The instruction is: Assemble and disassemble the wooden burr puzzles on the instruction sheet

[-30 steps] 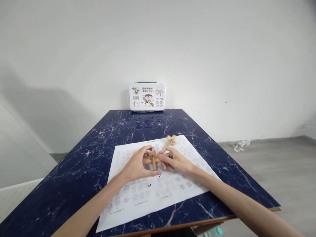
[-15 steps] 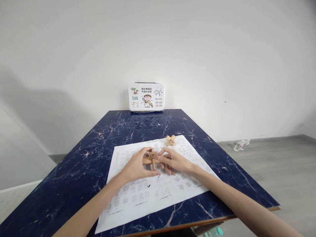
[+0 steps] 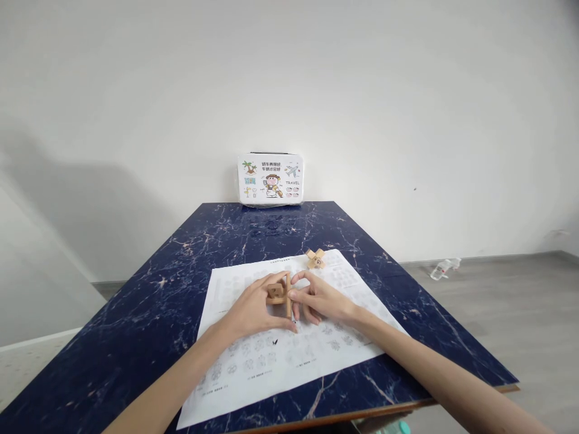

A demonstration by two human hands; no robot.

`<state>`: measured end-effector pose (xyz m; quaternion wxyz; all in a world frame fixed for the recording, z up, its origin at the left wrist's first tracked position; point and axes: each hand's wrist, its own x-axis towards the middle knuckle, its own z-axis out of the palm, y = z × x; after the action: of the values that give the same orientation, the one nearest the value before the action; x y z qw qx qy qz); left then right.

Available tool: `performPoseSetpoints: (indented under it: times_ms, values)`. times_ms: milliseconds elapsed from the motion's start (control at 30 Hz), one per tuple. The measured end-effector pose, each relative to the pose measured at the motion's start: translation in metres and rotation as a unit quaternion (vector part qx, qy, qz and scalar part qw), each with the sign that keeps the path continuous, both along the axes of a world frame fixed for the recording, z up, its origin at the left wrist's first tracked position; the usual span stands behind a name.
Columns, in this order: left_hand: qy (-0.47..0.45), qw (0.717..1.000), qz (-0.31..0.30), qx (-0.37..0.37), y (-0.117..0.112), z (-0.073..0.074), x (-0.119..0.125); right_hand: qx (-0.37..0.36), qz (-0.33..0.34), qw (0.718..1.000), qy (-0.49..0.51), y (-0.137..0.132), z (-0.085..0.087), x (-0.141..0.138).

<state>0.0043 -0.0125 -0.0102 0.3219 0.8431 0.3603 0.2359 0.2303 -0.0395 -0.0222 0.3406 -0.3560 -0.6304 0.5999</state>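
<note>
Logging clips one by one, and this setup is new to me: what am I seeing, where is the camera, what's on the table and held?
No machine here: a person works with bare hands. The one camera sits on their head, looking forward and down, so the arms enter from below. The left hand and right hand together hold a wooden puzzle over a printed paper sheet on a dark blue marbled table. A second wooden piece rests near the sheet's far edge. A white cartoon box stands at the table's far end; a bottle lies on the floor, right.
</note>
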Motion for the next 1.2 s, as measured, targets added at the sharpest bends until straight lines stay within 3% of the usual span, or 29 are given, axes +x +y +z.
performPoseSetpoints:
  times_ms: [133,333,667,1000,1200]
  values:
    - [0.032,0.999,-0.018,0.029,-0.001,0.005,0.001,-0.019,-0.018,1.000,-0.004,0.001,-0.001,0.001]
    - [0.039,0.999,-0.030,0.012,-0.007,0.014,0.003,-0.025,-0.041,0.998,-0.049,0.000,0.002,0.003]
    - [0.041,0.999,-0.006,0.029,-0.005,0.006,0.001,0.008,-0.079,0.992,-0.098,0.002,0.005,0.004]
    - [0.066,0.995,-0.014,0.068,-0.007,0.008,0.000,0.098,-0.174,0.965,-0.171,0.005,0.000,0.007]
    - [0.099,0.990,0.048,0.087,-0.003,0.006,0.001,0.136,-0.199,0.948,-0.207,0.007,-0.002,0.007]
